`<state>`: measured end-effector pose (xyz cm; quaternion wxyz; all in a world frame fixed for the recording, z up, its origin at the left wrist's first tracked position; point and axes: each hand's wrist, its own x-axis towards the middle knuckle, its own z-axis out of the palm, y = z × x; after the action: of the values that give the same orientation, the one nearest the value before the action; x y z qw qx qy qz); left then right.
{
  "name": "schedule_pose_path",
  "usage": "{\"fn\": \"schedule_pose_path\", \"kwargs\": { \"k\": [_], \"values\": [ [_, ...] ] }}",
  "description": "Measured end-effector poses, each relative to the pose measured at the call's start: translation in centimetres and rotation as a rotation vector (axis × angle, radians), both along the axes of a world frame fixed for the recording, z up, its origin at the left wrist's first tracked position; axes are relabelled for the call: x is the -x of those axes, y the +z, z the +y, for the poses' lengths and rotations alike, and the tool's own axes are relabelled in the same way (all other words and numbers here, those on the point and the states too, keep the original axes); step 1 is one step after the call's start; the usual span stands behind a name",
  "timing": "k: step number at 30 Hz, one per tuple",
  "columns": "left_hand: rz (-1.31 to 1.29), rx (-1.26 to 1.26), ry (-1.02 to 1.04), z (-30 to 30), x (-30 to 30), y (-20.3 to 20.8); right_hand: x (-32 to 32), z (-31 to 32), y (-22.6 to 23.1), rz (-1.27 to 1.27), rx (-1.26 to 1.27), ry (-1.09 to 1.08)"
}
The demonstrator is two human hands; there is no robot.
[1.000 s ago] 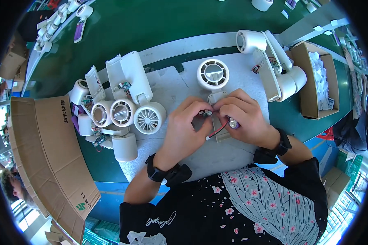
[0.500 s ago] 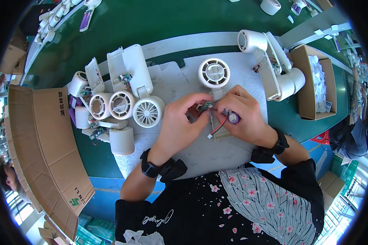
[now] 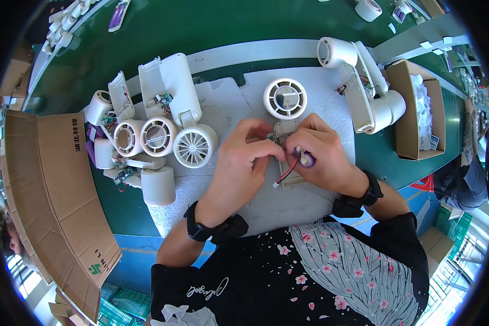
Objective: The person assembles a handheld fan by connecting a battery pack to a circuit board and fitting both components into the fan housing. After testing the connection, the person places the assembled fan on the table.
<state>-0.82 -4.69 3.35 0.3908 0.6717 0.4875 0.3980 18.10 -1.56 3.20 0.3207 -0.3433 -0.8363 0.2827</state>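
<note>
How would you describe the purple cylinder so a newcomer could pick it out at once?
Find the pale mat on the green table. Over it, the right hand holds the purple cylinder, silvery end showing. Its purple colour sets it apart from the white fan head beyond and the red and black wires beside it.

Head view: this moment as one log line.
left hand: at board; right hand: holds battery; lead: white plug unconnected; fan head: beyond hands
</note>
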Motion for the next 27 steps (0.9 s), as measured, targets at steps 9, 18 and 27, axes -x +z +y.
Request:
{"fn": "schedule_pose_path", "kwargs": {
  "k": [9,18,27],
  "values": [
    [-0.091,0.093,-0.126,-0.3,0.3,1.5,0.0,-0.1,0.7,-0.044,-0.017,0.05],
    [-0.202,0.277,-0.069,-0.7,0.0,0.7,-0.9,0.1,0.3,-0.125,-0.163,0.146],
    [-0.156,0.277,-0.084,-0.5,-0.2,1.2,-1.3,0.2,0.3,-0.065,-0.096,0.18]
  ]
}}
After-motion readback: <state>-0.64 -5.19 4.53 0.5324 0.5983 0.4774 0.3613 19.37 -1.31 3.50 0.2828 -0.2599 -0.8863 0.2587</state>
